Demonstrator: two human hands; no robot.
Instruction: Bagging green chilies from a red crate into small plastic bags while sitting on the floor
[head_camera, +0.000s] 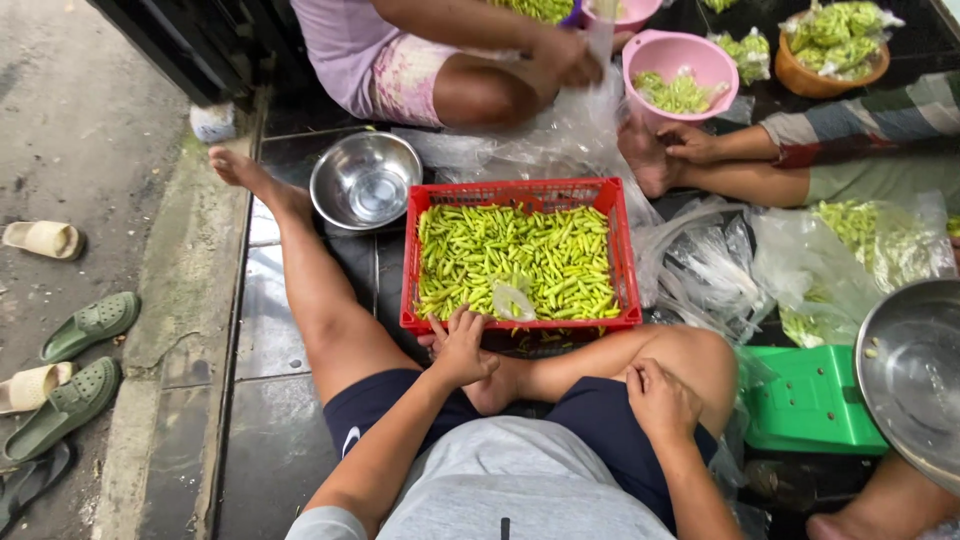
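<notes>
Your right hand (660, 400) rests flat on your knee, lower centre-right, holding nothing. Your left hand (462, 345) sits at the near rim of the red crate (520, 192), fingers spread, touching it, gripping nothing. Green chillies (520, 255) fill the crate, mid-frame. Steel bowl (365, 180) just beyond, upper left of crate.

Red plastic crate (521, 193), rectangular, slatted walls, sits level on the dark floor. Filled with green chillies (515, 255). A small clear bag (513, 299) lies on them near the front wall.

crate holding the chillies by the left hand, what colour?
Red, an openwork plastic crate; the left hand rests at its near rim. Head view.
</notes>
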